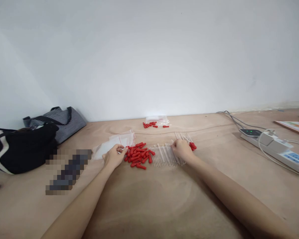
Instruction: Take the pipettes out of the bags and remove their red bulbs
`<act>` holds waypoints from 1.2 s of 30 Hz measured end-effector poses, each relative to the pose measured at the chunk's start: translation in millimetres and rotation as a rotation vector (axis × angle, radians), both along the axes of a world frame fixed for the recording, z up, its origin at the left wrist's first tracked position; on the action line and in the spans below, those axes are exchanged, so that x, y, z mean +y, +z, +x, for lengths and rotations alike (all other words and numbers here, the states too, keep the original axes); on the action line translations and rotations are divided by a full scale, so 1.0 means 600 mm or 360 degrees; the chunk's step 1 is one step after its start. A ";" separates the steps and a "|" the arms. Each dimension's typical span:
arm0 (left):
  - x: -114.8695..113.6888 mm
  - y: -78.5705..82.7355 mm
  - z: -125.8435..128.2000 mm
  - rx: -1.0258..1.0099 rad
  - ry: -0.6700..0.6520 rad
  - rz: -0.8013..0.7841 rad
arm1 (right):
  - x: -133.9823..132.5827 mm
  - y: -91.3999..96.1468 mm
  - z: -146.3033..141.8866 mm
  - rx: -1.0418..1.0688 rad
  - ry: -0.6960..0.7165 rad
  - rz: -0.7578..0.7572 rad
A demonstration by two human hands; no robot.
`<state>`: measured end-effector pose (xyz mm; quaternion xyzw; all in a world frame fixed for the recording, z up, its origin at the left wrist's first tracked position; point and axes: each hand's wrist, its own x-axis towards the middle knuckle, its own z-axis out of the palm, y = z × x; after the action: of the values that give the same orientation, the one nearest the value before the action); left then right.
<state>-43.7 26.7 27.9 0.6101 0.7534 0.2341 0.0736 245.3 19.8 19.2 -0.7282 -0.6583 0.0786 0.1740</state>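
A heap of small red rubber caps (139, 155) lies on the wooden table (149, 199) between my hands. To its right lies a row of clear glass tubes (163, 155). My left hand (114, 156) rests at the left edge of the red heap, its fingers curled in a pinch at a cap beside clear plastic bags (114, 143). My right hand (181, 150) lies closed on the right end of the tubes; what it grips is hidden. Some capped tubes (189, 141) fan out just beyond it.
A second small batch of red caps with a clear bag (156, 122) lies farther back. Striped and black bags (32, 139) stand at the left. A power strip (276, 147) with cables and a booklet (295, 126) occupy the right side.
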 end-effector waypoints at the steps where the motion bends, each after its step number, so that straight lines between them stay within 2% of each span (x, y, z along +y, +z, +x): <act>1: 0.000 -0.001 0.000 0.0003 0.0006 -0.0009 | 0.001 -0.001 -0.001 0.0005 0.0003 -0.0003; 9: -0.003 0.004 -0.008 -0.0012 0.0029 -0.0100 | -0.002 0.006 0.009 0.0052 -0.0013 -0.0011; 12: -0.003 0.007 -0.011 -0.0018 0.0055 -0.0105 | 0.004 0.018 0.039 0.0073 -0.0106 -0.0048; 16: -0.002 0.011 -0.017 -0.0018 0.0095 -0.0086 | 0.021 0.036 0.102 0.0074 -0.0305 -0.0117; 18: -0.003 0.013 -0.017 0.0001 0.0117 -0.0023 | 0.029 0.038 0.130 0.0071 -0.0364 -0.0175; 21: -0.010 0.016 -0.012 0.0145 0.0141 0.0255 | 0.040 0.029 0.153 0.0096 -0.0353 -0.0283; 24: -0.017 0.015 -0.002 0.0293 0.0097 0.0484 | 0.049 0.017 0.158 0.0144 -0.0282 -0.0358; 28: -0.021 0.010 0.007 0.0320 0.0007 0.0486 | 0.053 0.014 0.151 0.0177 -0.0230 -0.0393; 36: -0.018 0.004 0.002 0.0325 -0.0041 0.0545 | 0.056 0.014 0.136 0.0153 -0.0230 -0.0459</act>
<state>-42.5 16.1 30.1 0.6439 0.6982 0.2948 -0.1051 327.0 53.4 27.9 -0.7865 -0.5769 0.1942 0.1041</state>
